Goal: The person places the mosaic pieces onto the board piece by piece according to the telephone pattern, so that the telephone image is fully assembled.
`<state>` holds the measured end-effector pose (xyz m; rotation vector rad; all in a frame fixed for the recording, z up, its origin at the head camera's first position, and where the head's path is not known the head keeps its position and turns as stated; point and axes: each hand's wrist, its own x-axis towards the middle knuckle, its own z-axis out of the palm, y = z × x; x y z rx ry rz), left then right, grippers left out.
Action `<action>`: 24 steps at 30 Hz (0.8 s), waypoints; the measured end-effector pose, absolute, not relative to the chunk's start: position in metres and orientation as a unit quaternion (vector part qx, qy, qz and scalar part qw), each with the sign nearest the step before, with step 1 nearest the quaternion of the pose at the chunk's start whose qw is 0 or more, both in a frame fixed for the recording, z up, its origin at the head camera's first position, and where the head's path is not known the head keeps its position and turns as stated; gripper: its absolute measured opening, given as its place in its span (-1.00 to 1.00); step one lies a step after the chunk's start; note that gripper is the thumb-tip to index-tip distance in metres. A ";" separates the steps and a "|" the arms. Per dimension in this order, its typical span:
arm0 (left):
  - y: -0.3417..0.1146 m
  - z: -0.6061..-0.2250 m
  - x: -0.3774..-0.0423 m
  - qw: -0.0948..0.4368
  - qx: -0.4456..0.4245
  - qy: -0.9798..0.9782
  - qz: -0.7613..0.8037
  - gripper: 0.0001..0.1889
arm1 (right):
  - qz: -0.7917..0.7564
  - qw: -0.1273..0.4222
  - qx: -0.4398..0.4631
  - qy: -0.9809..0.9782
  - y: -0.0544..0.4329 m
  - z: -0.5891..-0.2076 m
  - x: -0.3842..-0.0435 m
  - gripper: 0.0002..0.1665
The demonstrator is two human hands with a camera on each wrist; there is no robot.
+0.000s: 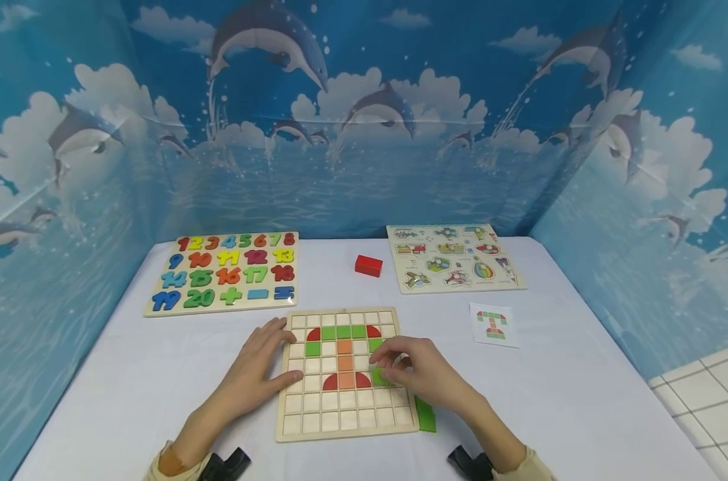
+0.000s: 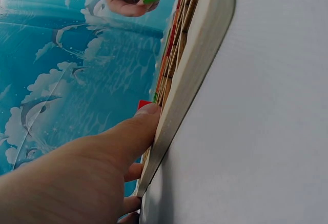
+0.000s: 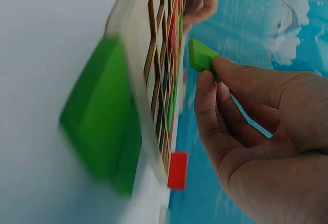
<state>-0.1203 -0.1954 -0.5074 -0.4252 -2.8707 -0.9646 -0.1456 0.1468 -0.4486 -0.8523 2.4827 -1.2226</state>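
A wooden grid board lies in front of me, with green and orange squares and red quarter-round tiles set in a T-like pattern. My left hand rests at its left edge, the thumb on the rim and the fingers straight. Between thumb and fingertip, my right hand pinches a green square tile, held above the board's right side. More green pieces lie against the board's lower right edge; they look blurred in the right wrist view.
A small card printed with a coloured pattern lies to the right. Beyond the board are a red block, a number puzzle at left and a vehicle picture puzzle at right. Dolphin-print curtains stand around the white table.
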 end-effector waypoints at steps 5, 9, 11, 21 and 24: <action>-0.196 -0.508 -0.120 0.038 -0.137 -0.938 -0.316 -0.41 | -0.412 0.136 -0.327 0.839 0.120 -0.449 -0.141 -0.81; -0.195 -0.507 -0.121 0.039 -0.136 -0.938 -0.317 -0.41 | -0.405 0.131 -0.346 0.836 0.100 -0.451 -0.139 -0.82; -0.194 -0.507 -0.121 0.041 -0.139 -0.938 -0.316 -0.41 | -0.401 0.134 -0.352 0.835 0.092 -0.452 -0.137 -0.83; -0.196 -0.506 -0.120 0.055 -0.150 -0.934 -0.320 -0.43 | -0.391 0.126 -0.340 0.846 0.072 -0.457 -0.127 -0.82; -0.197 -0.507 -0.122 0.055 -0.154 -0.935 -0.315 -0.43 | -0.394 0.121 -0.332 0.848 0.068 -0.459 -0.124 -0.83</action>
